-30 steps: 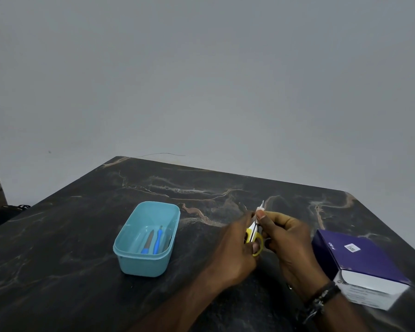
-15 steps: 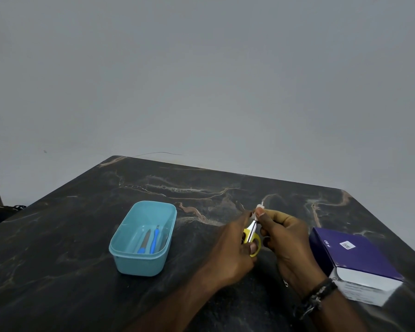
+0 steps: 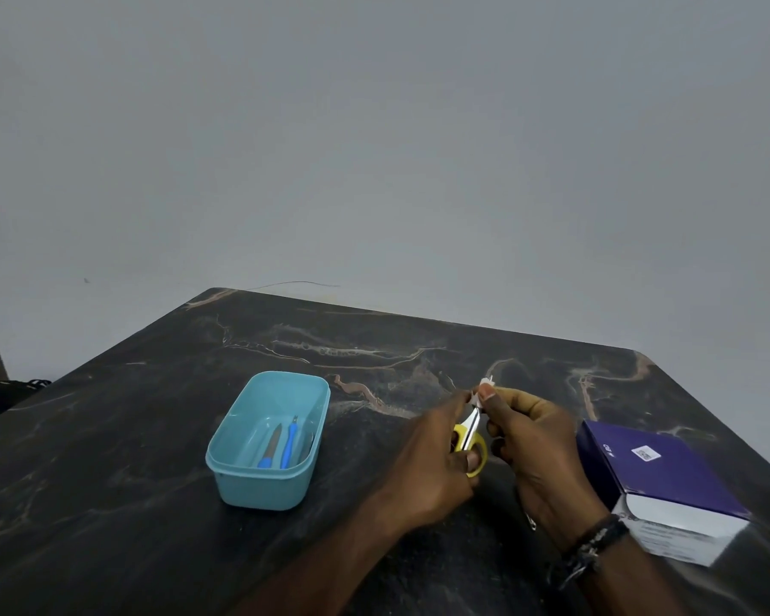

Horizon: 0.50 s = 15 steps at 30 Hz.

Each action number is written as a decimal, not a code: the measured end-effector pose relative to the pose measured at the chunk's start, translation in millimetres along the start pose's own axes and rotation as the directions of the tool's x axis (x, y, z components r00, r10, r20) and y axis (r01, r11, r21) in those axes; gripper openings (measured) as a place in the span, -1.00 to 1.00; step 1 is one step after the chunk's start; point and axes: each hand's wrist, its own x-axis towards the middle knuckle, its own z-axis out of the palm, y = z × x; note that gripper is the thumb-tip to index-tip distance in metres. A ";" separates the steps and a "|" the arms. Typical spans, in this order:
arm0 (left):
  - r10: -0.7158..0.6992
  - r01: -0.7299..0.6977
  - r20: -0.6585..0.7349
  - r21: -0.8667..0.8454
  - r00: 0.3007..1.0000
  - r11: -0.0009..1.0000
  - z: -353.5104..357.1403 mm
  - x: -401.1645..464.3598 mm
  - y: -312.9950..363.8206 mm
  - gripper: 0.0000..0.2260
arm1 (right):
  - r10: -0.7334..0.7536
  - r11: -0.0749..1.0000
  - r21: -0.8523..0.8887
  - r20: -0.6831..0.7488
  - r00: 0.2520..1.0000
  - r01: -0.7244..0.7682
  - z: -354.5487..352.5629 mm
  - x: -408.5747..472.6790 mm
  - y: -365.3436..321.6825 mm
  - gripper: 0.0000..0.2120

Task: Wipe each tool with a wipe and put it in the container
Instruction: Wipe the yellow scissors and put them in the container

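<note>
A: Fingers (image 3: 492, 395) of the right hand (image 3: 534, 442) pinch a small white wipe (image 3: 485, 386) round the scissors (image 3: 471, 433) near the blade tip; the left hand (image 3: 432, 451) curls round the yellow handle, above the tabletop (image 3: 107, 504).

B: What could go wrong?

A: The blades are thin, so a hard pull could slip the wipe off or nick a finger.

B: And the container (image 3: 268, 442)?

A: It sits well to the left with tools already inside; a careless drop could hit its rim.
</note>
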 end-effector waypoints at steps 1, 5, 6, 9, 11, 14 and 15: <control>-0.011 0.011 0.011 -0.001 1.000 1.000 0.1 -0.9 1.8 -0.52 | -0.008 1.000 0.009 -0.011 1.000 0.008 -0.9 0.4 -0.3 -0.82; -0.094 0.092 -0.037 -0.051 0.995 0.994 2.1 0.6 2.2 -0.51 | -0.012 0.999 0.039 -0.031 0.999 0.013 -4.2 2.4 -2.7 -0.81; -0.118 0.112 -0.078 -0.078 0.990 0.991 2.0 1.5 3.2 -0.48 | -0.009 0.998 0.057 -0.036 0.999 0.011 -5.2 3.5 -3.6 -0.81; -0.156 0.110 -0.257 -0.184 0.954 0.977 -2.8 7.6 5.2 -0.47 | 0.006 0.994 0.106 -0.044 0.999 -0.001 -9.0 7.1 -5.9 -0.84; -0.181 0.068 -0.361 -0.303 0.915 0.950 -8.8 10.2 9.3 -0.60 | 0.024 0.992 0.124 -0.032 0.999 -0.020 -10.2 8.1 -6.7 -0.84; -0.199 -0.015 -0.468 -0.414 0.861 0.910 -14.7 10.0 15.0 -0.67 | 0.082 0.981 0.171 0.030 0.996 -0.086 -8.6 7.3 -6.5 -0.86; -0.210 -0.036 -0.492 -0.445 0.845 0.895 -15.1 10.2 14.6 -0.68 | 0.101 0.977 0.183 0.055 0.993 -0.110 -7.9 6.8 -6.5 -0.86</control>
